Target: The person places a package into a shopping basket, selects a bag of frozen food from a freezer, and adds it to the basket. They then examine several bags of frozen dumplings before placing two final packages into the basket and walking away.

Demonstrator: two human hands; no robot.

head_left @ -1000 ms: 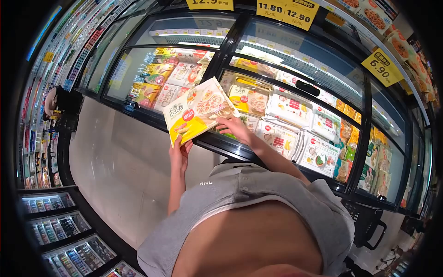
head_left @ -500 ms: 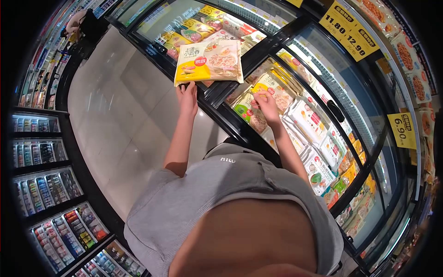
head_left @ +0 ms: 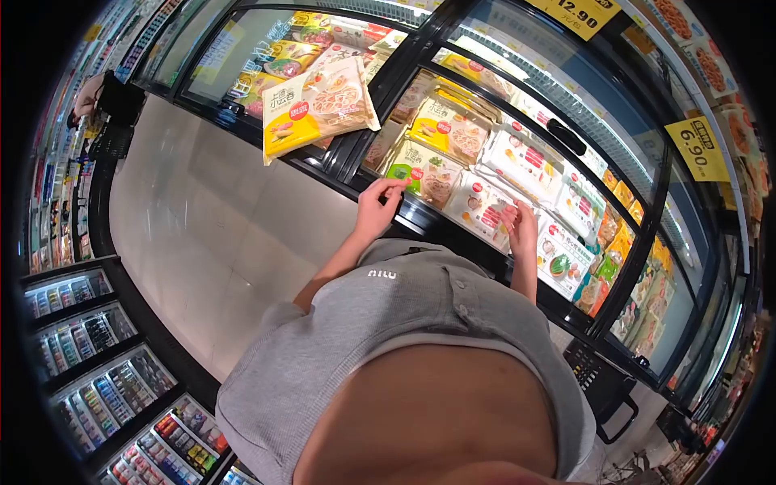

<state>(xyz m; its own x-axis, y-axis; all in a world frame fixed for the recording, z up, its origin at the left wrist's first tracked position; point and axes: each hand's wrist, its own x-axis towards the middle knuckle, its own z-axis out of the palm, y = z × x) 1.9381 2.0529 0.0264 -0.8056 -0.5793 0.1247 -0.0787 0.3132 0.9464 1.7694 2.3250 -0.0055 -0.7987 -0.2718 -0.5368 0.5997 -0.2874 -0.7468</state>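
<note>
A yellow-and-cream bag of wontons (head_left: 322, 109) lies tilted on the closed glass lid at the left, with neither hand on it. My left hand (head_left: 378, 208) is over the front rim of the freezer, empty, its fingertips right at the corner of a green-and-cream wonton bag (head_left: 432, 176). Farther right, my right hand (head_left: 522, 228) hovers with loosely bent, parted fingers by the edge of a white food packet (head_left: 478, 208). Behind these, another yellow-and-cream bag (head_left: 453, 125) tops a stack inside the open freezer section.
Black frames and sliding glass lids (head_left: 566, 139) border the freezer sections. Yellow price signs (head_left: 697, 149) hang at the far side. A black basket (head_left: 602, 388) is at the lower right. Lit shelves (head_left: 105, 396) line the left, across the tiled floor (head_left: 194, 242).
My left hand has left the wonton bag on the lid and moved right to the open freezer's rim. My right hand has shifted right and nearer my body. The view has turned.
</note>
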